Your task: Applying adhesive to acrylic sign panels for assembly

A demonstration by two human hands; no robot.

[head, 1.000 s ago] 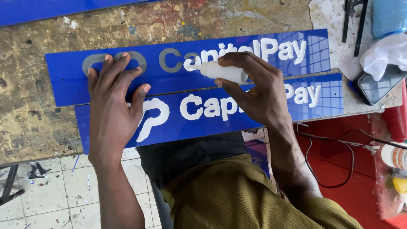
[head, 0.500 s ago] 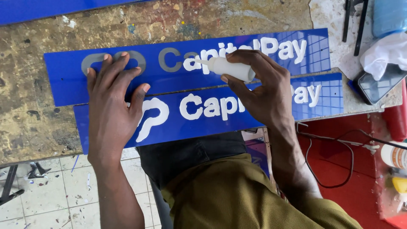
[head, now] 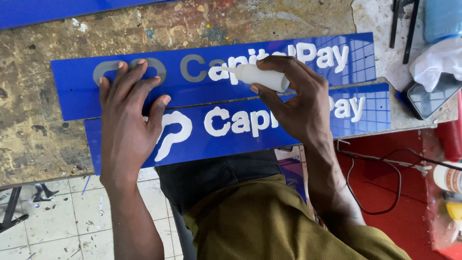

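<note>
- Left hand (head: 127, 118) laid flat, fingers spread, pressing on the left ends of both blue strips at once.
- Upper blue sign strip (head: 211, 72), long and glossy: grey logo shape and first grey letter at its left end bare of white, letters from about the middle rightward already white. Judged about half filled, left part remaining.
- Lower blue sign strip (head: 240, 125), just below and overlapping the upper one, jutting over the edge of the worn wooden bench (head: 43, 139): white logo and every visible letter in place, seemingly finished.
- Right hand (head: 301, 103) closed around a small white squeeze bottle (head: 260, 77), nozzle pointing left and down onto a mid-strip letter of the upper strip.
- Farther right: crumpled white cloth (head: 438, 60), dark phone (head: 430, 98) beneath it, a white bottle with an orange-banded label (head: 450, 177) at the picture's edge.
</note>
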